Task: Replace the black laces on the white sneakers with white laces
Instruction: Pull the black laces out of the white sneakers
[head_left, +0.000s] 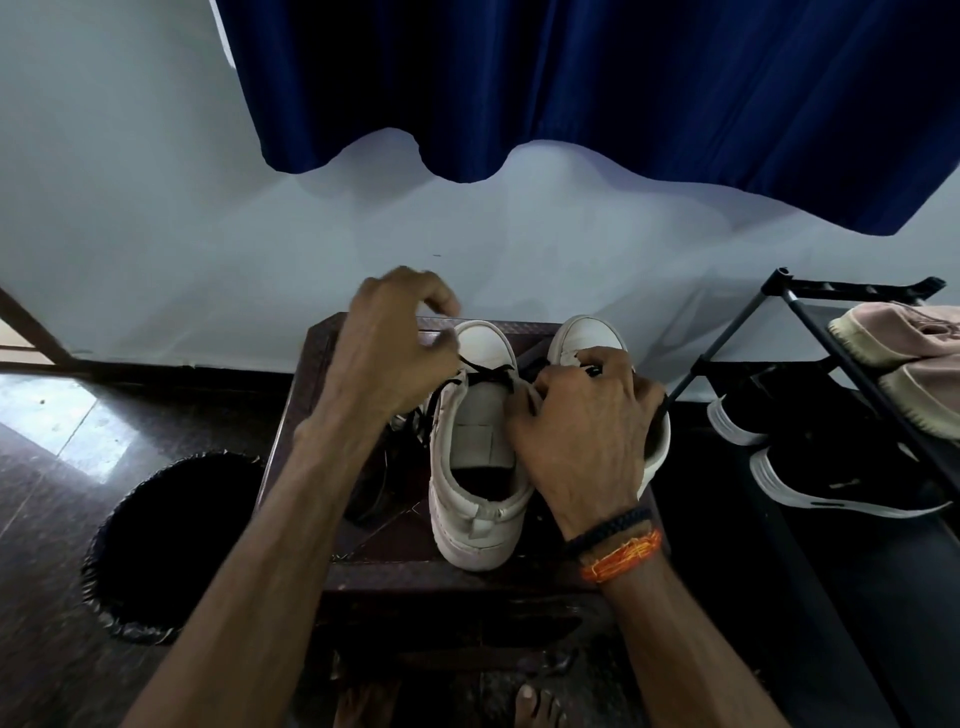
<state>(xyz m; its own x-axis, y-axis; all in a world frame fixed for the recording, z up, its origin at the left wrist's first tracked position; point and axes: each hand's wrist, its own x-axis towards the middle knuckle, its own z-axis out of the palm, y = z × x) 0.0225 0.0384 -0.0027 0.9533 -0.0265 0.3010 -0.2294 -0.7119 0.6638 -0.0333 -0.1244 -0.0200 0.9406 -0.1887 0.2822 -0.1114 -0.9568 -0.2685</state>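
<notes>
1. Step: unlacing. Left hand (387, 343), fingers curled, pinches the black lace (485, 371) of the left sneaker (475, 441) on the worktop (415, 577).
2. Right hand (584, 426) grips the sneaker's side.
3. Next: likely pulling the lace free of the remaining eyelets.

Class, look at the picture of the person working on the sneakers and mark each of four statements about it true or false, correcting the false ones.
1. Both white sneakers stand on a dark stool. True.
2. The left hand holds a black lace. True.
3. White laces are already threaded through the nearer sneaker. False: only black lace shows at its front eyelets.
4. The shoe rack is on the person's left. False: it stands on the right, holding other shoes.
</notes>
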